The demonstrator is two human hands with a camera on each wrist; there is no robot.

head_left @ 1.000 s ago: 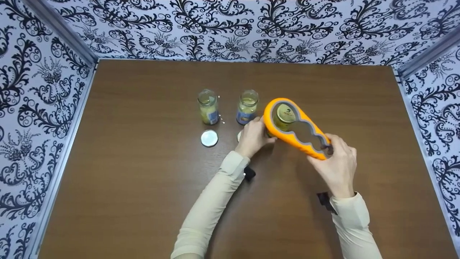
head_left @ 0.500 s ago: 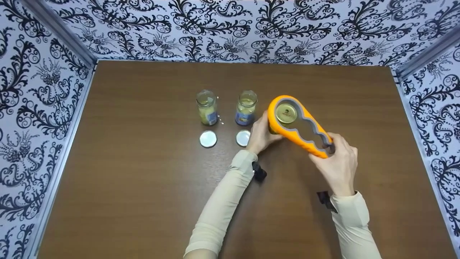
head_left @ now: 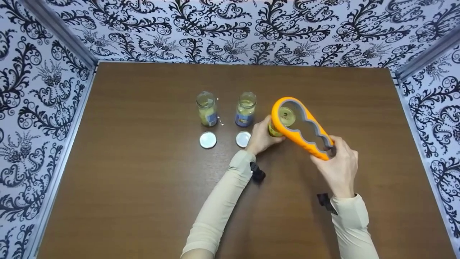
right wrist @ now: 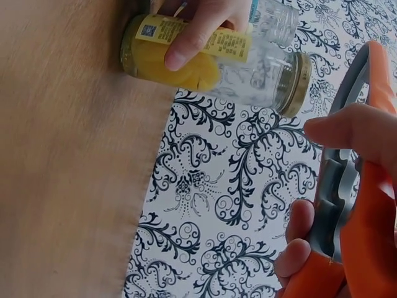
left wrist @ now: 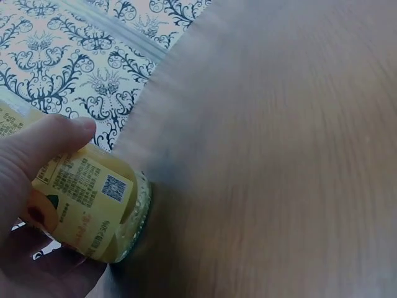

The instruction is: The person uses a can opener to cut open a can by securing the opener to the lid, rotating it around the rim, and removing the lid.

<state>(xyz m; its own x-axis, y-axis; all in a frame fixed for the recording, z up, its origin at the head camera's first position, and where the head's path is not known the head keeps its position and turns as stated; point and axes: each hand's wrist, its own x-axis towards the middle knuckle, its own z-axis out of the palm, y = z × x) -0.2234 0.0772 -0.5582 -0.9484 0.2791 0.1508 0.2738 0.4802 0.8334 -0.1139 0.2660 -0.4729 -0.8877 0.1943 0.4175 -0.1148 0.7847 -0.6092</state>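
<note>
My left hand (head_left: pixel 262 136) grips a glass jar (right wrist: pixel 180 59) with a gold lid (right wrist: pixel 295 85) and a yellow label (left wrist: pixel 80 198). Yellow fruit pieces fill its lower part in the right wrist view. At its handle end, an orange jar opener (head_left: pixel 302 138) with a grey scalloped inner edge is held by my right hand (head_left: pixel 339 165). From the head view, the opener's wide loop lies over the jar, and the lid shows through it. The right wrist view has the opener apart from the lid, above it.
Two lidless jars, the left jar (head_left: pixel 207 111) and the middle jar (head_left: pixel 245 111), stand on the brown table (head_left: pixel 143 172). A left lid (head_left: pixel 208 140) and a right lid (head_left: pixel 243 139) lie before them. Small white bits lie near the left jar. Patterned walls (head_left: pixel 215 32) border the table.
My left hand has moved right from beside the middle jar and now grips the lidded jar, uncovering the lid on the table. The opener has shifted slightly right over the jar.
</note>
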